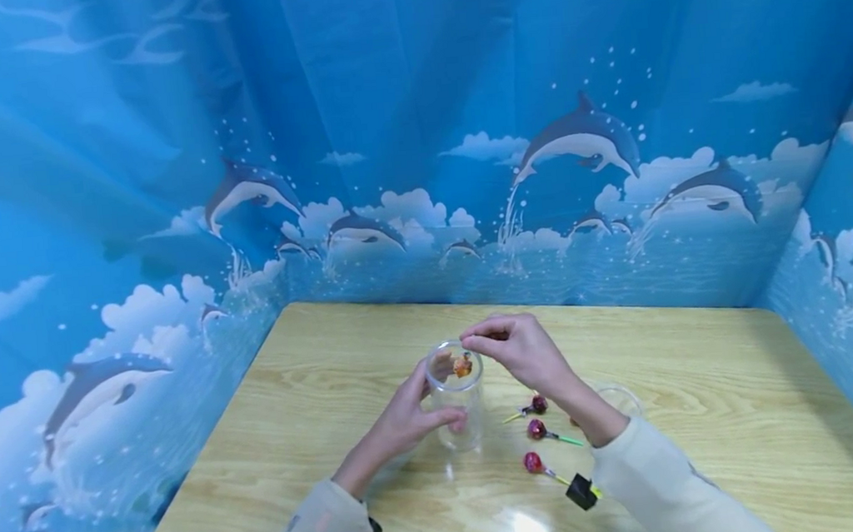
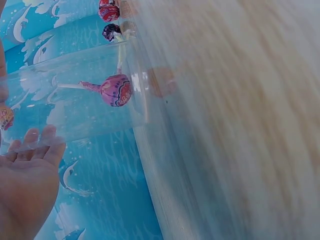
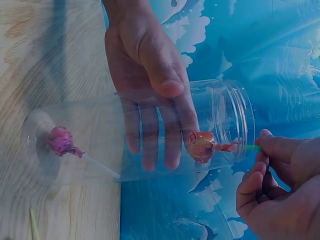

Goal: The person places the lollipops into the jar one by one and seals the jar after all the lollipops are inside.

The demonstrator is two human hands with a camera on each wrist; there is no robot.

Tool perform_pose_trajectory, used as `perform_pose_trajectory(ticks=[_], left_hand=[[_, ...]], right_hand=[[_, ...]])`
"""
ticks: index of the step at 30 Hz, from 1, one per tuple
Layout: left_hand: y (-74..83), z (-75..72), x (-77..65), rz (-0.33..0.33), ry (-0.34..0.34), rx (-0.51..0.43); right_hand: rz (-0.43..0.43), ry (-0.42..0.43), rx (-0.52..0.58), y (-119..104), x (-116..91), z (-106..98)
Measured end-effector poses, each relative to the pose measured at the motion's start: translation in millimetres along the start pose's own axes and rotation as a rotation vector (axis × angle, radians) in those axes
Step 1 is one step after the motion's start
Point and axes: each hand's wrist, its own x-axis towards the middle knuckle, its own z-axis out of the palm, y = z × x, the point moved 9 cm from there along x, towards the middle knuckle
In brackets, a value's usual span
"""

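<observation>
A clear plastic jar [image 1: 472,413] stands upright on the table, its open mouth at the top. My left hand [image 1: 406,420] holds it from the left, fingers behind the wall and thumb in front. Over the rim, my right hand [image 1: 530,356] pinches the green stick of an orange-wrapped lollipop [image 3: 201,147]. The candy head hangs inside the jar just below the mouth. At the bottom of the jar lies a pink-wrapped lollipop [image 2: 116,90] with a white stick.
To the jar's right lie a dark lollipop [image 1: 538,404], a red lollipop with green stick [image 1: 535,429] and another red lollipop [image 1: 533,462]. A clear round piece [image 1: 625,398] sits partly hidden behind the right forearm. Dolphin-print curtains [image 1: 410,242] border the wooden table [image 1: 314,367].
</observation>
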Motion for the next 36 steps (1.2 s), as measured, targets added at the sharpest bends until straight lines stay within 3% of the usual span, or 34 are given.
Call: perform_pose_trajectory(ticks=[21,28,36], left_hand=[[0.6,1.2,0.6,0.034,-0.014,-0.004],[0.0,1.5,0.5,0.023,0.0,0.005],[-0.9,1.7,1.3,-0.008,0.021,0.03]], right_hand=[[0.004,-0.027,0.004,5,8,4],[0.078,-0.01,0.043,22,-5,-17],[0.162,0.025,-0.02,51,-31,-52]])
